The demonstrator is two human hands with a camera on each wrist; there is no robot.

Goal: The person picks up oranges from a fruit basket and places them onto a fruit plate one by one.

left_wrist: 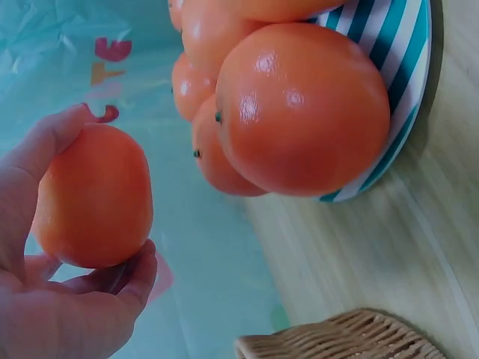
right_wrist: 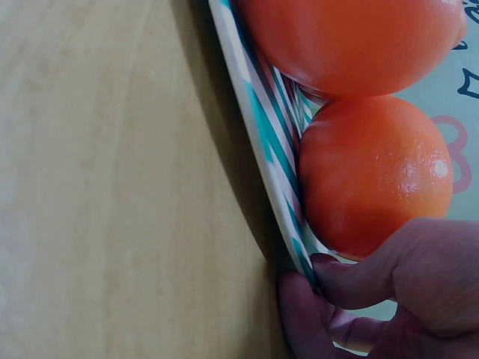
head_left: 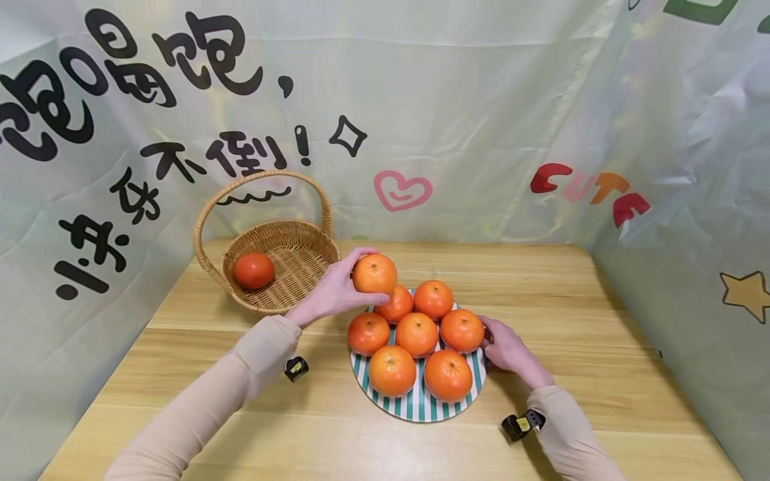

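Observation:
My left hand [head_left: 337,287] holds an orange [head_left: 375,272] between thumb and fingers, raised over the far left edge of a round plate [head_left: 415,409]. In the left wrist view, the smooth fruit [left_wrist: 96,196] shows with the thumb on one side and the fingertips on the other. The plate has green and white stripes and bears several more oranges [head_left: 417,335]. At its right edge, my right hand [head_left: 508,346] pinches the rim [right_wrist: 271,161], with the thumb over it and fingers beneath. One orange [right_wrist: 374,176] sits right beside that thumb.
A wicker basket [head_left: 277,230] with a tall hoop handle stands at the back left, with one redder round fruit [head_left: 254,270] inside. The wooden table [head_left: 541,294] meets printed cloth walls [head_left: 481,120] at the back and sides.

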